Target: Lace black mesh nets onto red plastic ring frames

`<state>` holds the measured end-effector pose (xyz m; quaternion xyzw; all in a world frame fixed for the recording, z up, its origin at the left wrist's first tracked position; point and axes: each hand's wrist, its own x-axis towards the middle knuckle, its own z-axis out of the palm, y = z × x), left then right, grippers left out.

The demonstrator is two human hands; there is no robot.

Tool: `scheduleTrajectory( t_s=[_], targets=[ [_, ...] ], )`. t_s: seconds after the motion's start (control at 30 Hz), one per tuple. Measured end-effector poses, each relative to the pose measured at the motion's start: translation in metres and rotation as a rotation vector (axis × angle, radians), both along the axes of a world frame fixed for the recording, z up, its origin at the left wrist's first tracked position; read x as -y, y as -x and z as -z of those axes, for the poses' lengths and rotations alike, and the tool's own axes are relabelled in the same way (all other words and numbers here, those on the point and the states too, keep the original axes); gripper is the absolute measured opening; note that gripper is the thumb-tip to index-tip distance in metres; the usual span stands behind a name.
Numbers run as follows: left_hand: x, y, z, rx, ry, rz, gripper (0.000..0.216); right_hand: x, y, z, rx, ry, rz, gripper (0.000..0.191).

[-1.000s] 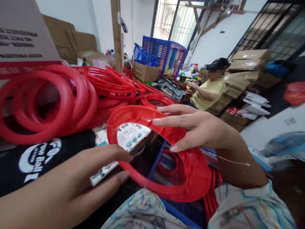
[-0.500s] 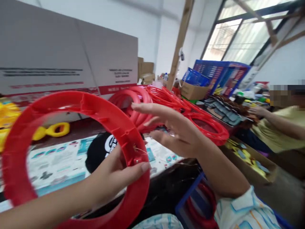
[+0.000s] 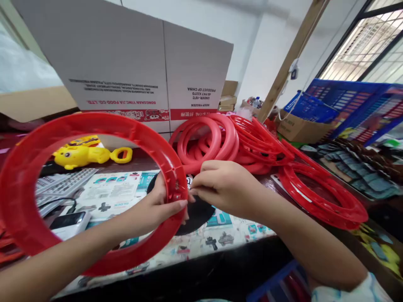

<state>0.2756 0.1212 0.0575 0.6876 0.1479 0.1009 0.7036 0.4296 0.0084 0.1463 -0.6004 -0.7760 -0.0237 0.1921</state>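
Note:
A large red plastic ring [image 3: 19, 188], hollow with ribs inside, is held up on its right side by my left hand [image 3: 155, 205]. The thumb presses on the inner face and the fingers go behind. Small metal parts sit in the ring just above that thumb. Close to this spot, on the ring's right, my right hand [image 3: 228, 188] is closed in a pinch; whatever its fingertips grip is too small to make out. Beneath both hands lies a black cap-like item [image 3: 200, 216] with a white print, partly covered by them.
Soft red rings [image 3: 209, 142] and hard red rings [image 3: 324, 201] are heaped at the back and right. A yellow animal-shaped toy [image 3: 82, 155] and a white device with a screen [image 3: 69, 222] lie behind the held ring. Large cartons [image 3: 126, 58] stand behind; blue baskets [image 3: 352, 105] are far right.
My right hand has gone from open fingers to a pinch beside the ring. The view has swung left, so the co-worker at the right has left the picture. My left hand keeps its hold.

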Motion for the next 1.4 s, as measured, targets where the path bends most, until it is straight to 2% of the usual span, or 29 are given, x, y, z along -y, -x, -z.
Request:
scheduleTrajectory(
  t_s=[0.07, 0.13, 0.2, 0.33, 0.43, 0.57, 0.67, 0.9, 1.07, 1.2, 1.4],
  targets=[
    [-0.005, 0.002, -0.001, -0.042, 0.020, 0.012, 0.069, -0.005, -0.002, 0.001, 0.215, -0.029, -0.046, 0.015],
    [-0.008, 0.004, -0.002, -0.071, -0.028, 0.032, 0.075, -0.009, -0.002, 0.003, 0.288, -0.038, -0.106, 0.018],
    [-0.010, 0.004, -0.001, -0.076, -0.049, 0.060, 0.070, -0.012, -0.002, 0.008, 0.258, -0.060, -0.150, 0.020],
    [-0.008, -0.003, 0.006, -0.114, 0.212, 0.163, 0.066, -0.019, -0.006, 0.025, 0.161, -0.123, -0.167, 0.023],
    [-0.006, -0.008, 0.012, -0.129, 0.274, 0.175, 0.074, -0.023, -0.009, 0.043, 0.084, -0.140, -0.154, 0.023],
    [-0.005, -0.009, 0.023, -0.186, 0.211, 0.206, 0.059, -0.029, -0.010, 0.066, -0.015, -0.167, -0.175, 0.022],
    [-0.007, -0.010, 0.037, -0.151, 0.208, 0.179, 0.054, -0.036, -0.011, 0.083, 0.002, -0.184, -0.151, 0.023],
    [-0.006, -0.018, 0.075, -0.052, 0.371, 0.104, 0.058, -0.051, -0.023, 0.114, 0.005, -0.118, -0.161, 0.021],
    [-0.006, -0.022, 0.083, 0.030, 0.531, 0.040, 0.040, -0.050, -0.030, 0.120, -0.008, -0.047, -0.171, 0.023],
    [-0.006, -0.022, 0.082, 0.011, 0.442, 0.013, 0.035, -0.047, -0.031, 0.122, 0.014, -0.092, -0.173, 0.022],
    [-0.008, -0.019, 0.080, -0.060, 0.287, 0.051, 0.031, -0.048, -0.030, 0.123, -0.096, 0.006, -0.170, 0.023]
  ],
)
